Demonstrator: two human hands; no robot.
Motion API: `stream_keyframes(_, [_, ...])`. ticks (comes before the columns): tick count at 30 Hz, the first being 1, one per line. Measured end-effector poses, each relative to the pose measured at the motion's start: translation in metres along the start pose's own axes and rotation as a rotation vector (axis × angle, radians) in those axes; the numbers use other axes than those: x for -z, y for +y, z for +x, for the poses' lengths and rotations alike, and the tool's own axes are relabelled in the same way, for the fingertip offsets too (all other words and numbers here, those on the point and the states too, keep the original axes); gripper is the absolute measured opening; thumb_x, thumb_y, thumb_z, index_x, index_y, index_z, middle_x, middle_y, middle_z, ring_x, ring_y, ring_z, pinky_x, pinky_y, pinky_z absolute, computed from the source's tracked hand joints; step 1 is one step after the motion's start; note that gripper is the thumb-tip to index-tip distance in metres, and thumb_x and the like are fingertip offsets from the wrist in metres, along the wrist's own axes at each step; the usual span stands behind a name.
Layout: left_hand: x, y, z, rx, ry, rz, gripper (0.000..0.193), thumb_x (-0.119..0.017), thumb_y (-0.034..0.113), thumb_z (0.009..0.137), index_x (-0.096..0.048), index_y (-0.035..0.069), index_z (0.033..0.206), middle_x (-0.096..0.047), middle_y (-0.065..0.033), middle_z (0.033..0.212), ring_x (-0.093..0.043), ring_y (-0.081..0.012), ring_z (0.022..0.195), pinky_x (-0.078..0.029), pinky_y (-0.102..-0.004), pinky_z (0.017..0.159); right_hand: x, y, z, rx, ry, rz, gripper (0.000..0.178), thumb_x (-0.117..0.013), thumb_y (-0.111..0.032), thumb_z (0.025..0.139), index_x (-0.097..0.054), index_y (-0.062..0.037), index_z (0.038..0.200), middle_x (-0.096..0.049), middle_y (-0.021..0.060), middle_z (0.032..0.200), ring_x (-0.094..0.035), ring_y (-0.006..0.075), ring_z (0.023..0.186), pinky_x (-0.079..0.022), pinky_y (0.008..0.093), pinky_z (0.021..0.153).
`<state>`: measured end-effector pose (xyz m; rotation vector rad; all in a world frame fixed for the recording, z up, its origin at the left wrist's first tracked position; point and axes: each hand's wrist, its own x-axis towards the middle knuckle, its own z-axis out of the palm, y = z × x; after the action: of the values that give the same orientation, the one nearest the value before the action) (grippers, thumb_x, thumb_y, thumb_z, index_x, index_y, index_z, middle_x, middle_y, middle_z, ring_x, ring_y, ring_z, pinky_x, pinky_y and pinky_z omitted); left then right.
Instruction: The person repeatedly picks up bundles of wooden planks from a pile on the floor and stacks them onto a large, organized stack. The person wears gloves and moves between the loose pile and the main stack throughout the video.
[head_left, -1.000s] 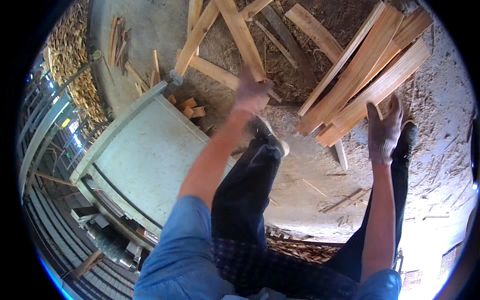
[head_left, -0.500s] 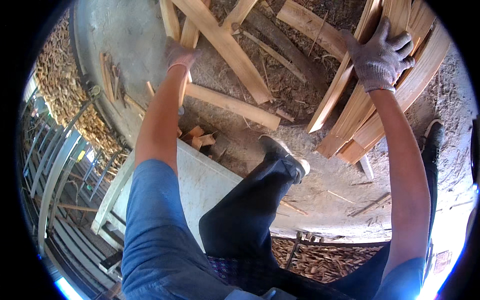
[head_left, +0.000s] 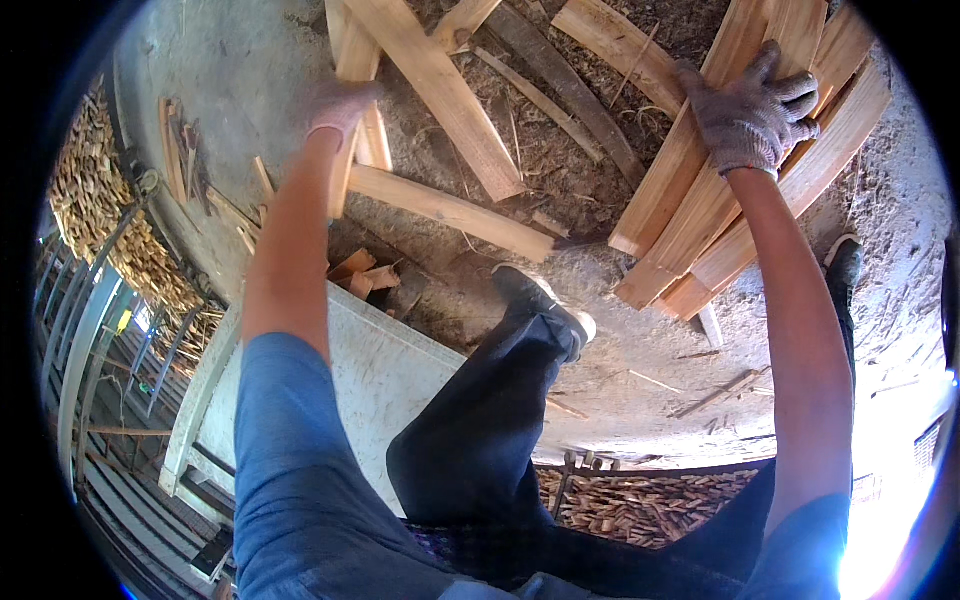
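My left hand (head_left: 338,106), in a grey knit glove, is smeared by motion over an upright-lying plank (head_left: 352,48) at the upper left. Its fingers cannot be made out, so I cannot tell whether it grips the wood. My right hand (head_left: 745,120), gloved the same way, lies over a group of long, light planks (head_left: 690,215) at the upper right. Its thumb reaches left and its fingers spread to the right across the wood. A wide plank (head_left: 450,100) slants between the hands, and a shorter plank (head_left: 455,212) lies below it.
Dark strips of wood (head_left: 575,85) and debris lie on the dirty floor. A pale, box-like bench (head_left: 370,350) stands by my left arm, near small wood offcuts (head_left: 365,273). Stacked wood pieces (head_left: 125,190) line the left, beside metal rails (head_left: 85,350). My shoe (head_left: 545,300) is below the planks.
The leftmost plank of the right-hand group, tipped on edge before, now lies with its broad face up. My left hand has moved slightly left. The whole view has shifted a little.
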<state>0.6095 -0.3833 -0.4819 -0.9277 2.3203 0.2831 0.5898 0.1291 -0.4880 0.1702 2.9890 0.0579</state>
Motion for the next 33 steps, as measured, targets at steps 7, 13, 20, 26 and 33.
stream_keyframes(7, [-0.014, 0.012, -0.045, -0.145, 0.216, -0.086, 0.063, -0.078, 0.033, 0.066, -0.064, -0.003, 0.116, -0.070, -0.0199, 0.104, -0.068, -0.0327, 0.096, -0.052, -0.0413, 0.087, 0.001, 0.005, -0.004, 0.028, 0.051, -0.006, 0.109, -0.055, -0.082, 0.076, -0.025, -0.0135, 0.155, -0.015, 0.0394, 0.151, -0.008, 0.0554, 0.143, -0.011, 0.0742, 0.108])
stream_keyframes(13, [-0.003, 0.014, -0.081, -0.170, 0.122, -0.154, 0.063, -0.078, 0.026, 0.069, -0.058, -0.006, 0.119, -0.069, -0.0212, 0.106, -0.069, -0.0296, 0.098, -0.054, -0.0391, 0.089, 0.047, -0.057, -0.053, 0.419, 0.163, 0.501, 0.102, -0.073, -0.067, 0.072, -0.038, -0.0057, 0.146, -0.043, 0.0304, 0.145, -0.043, 0.0381, 0.137, -0.036, 0.0492, 0.110])
stream_keyframes(20, [-0.024, 0.090, -0.161, -0.355, -0.193, 0.895, 0.037, -0.062, 0.028, 0.088, -0.059, 0.003, 0.114, -0.067, -0.0221, 0.109, -0.065, -0.0398, 0.106, -0.054, -0.0450, 0.087, 0.023, -0.198, -0.136, 0.032, -0.663, 0.911, 0.094, -0.079, -0.049, 0.073, -0.036, 0.0083, 0.134, -0.063, 0.0313, 0.114, -0.064, 0.0396, 0.109, -0.053, 0.0450, 0.093])
stream_keyframes(26, [-0.009, 0.065, -0.277, -0.006, 0.304, -0.401, 0.066, -0.078, 0.023, 0.066, -0.047, -0.007, 0.117, -0.065, -0.0217, 0.097, -0.066, -0.0334, 0.086, -0.055, -0.0422, 0.084, 0.096, -0.159, -0.155, 0.024, -0.957, 1.019, 0.076, -0.078, -0.041, 0.073, -0.045, 0.0051, 0.124, -0.066, 0.0285, 0.111, -0.066, 0.0389, 0.107, -0.052, 0.0435, 0.092])
stream_keyframes(33, [-0.006, 0.166, -0.367, -0.319, 0.354, -0.027, 0.066, -0.081, 0.036, 0.064, -0.057, -0.003, 0.111, -0.065, -0.0202, 0.092, -0.067, -0.0372, 0.084, -0.055, -0.0444, 0.078, 0.147, -0.044, -0.160, -0.231, -0.625, 1.276, 0.061, -0.077, -0.028, 0.081, -0.046, -0.0029, 0.127, -0.066, 0.0203, 0.115, -0.066, 0.0322, 0.106, -0.052, 0.0410, 0.089])
